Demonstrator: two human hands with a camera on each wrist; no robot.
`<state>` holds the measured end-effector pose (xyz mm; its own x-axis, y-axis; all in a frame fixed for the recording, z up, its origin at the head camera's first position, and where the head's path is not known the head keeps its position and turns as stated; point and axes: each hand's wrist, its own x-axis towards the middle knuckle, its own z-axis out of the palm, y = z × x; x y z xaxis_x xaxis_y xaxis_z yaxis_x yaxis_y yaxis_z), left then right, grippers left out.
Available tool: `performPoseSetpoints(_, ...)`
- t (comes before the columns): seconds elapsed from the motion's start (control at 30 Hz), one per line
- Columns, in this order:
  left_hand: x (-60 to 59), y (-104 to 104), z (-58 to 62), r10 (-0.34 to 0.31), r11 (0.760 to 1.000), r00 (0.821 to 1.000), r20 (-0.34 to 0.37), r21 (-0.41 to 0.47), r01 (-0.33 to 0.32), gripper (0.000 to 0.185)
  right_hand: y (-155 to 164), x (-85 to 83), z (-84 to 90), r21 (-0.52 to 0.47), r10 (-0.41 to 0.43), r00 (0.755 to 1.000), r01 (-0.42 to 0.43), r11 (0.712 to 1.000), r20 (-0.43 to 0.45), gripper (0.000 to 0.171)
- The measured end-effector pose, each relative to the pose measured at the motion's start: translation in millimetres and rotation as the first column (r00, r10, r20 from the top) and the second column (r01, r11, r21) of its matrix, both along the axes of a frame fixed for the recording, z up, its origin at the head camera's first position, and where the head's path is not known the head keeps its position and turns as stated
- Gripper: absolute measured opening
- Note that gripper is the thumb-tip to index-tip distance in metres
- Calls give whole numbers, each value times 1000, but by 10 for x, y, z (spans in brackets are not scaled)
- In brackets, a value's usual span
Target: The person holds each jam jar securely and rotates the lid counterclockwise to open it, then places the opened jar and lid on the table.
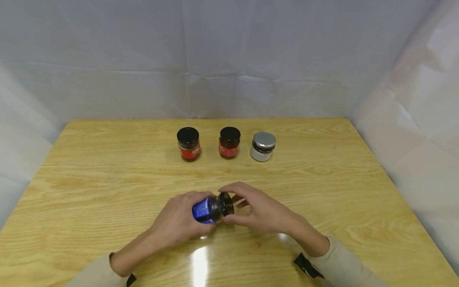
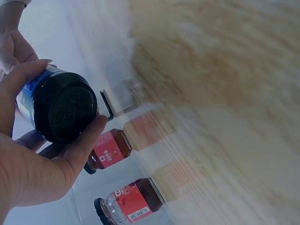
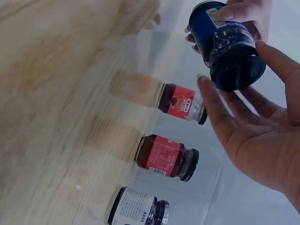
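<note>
My left hand (image 1: 181,217) grips a glass jar with a blue label (image 1: 202,210), tilted on its side above the table. The jar's dark base (image 2: 68,112) faces the left wrist camera, thumb and fingers on either side. At the other end, my right hand (image 1: 263,209) holds the black lid (image 3: 237,68) between thumb and fingers, with the palm off the lid's flat top. The lid sits on the jar's neck. Some right-hand fingers are partly hidden behind the lid in the head view.
Beyond the hands, a row holds a black-lidded jar with a red label (image 1: 190,153), another red-labelled jar (image 1: 228,150) and a silver-lidded jar with a white label (image 1: 261,154). They stand upright on the wooden table (image 1: 107,167). White sheeting (image 1: 215,59) hangs behind and at both sides.
</note>
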<state>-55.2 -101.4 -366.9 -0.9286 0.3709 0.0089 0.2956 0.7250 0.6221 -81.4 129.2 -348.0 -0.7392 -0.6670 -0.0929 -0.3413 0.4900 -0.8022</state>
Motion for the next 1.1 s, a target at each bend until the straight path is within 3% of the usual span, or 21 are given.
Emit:
performPoseSetpoints(0.13, -7, -4, -9, -8, 1000, 1000, -16, 6, 8, 65, -21, 2, 2, 45, -78, 996, 75, 996, 49, 69)
performPoseSetpoints(0.23, -5, 3, -19, -17, 1000, 1000, -21, 8, 17, 64, -29, 3, -10, 50, -103, 990, 98, 994, 101, 61)
performPoseSetpoints(0.37, -1, 7, -28, -17, 1000, 999, -30, 0, 17, 65, -17, -1, -24, 3, -55, 992, 55, 998, 111, 53)
performPoseSetpoints(0.53, 0, 6, -23, -23, 1000, 1000, -15, 5, 23, 65, 12, -3, -10, -42, 18, 998, -16, 999, 59, 55)
performPoseSetpoints(0.8, -2, -2, -26, -26, 1000, 1000, -4, -2, 26, 65, -31, 20, -27, 5, -63, 989, 63, 998, 136, 62)
performPoseSetpoints(0.93, -3, -7, -42, -33, 999, 999, 14, 10, 33, 63, -42, 22, -36, -31, -14, 993, 18, 999, 119, 55)
performPoseSetpoints(1.1, 1, -23, -48, -26, 999, 999, 28, 28, 26, 63, -21, 28, -30, -44, 16, 997, -13, 999, 74, 61)
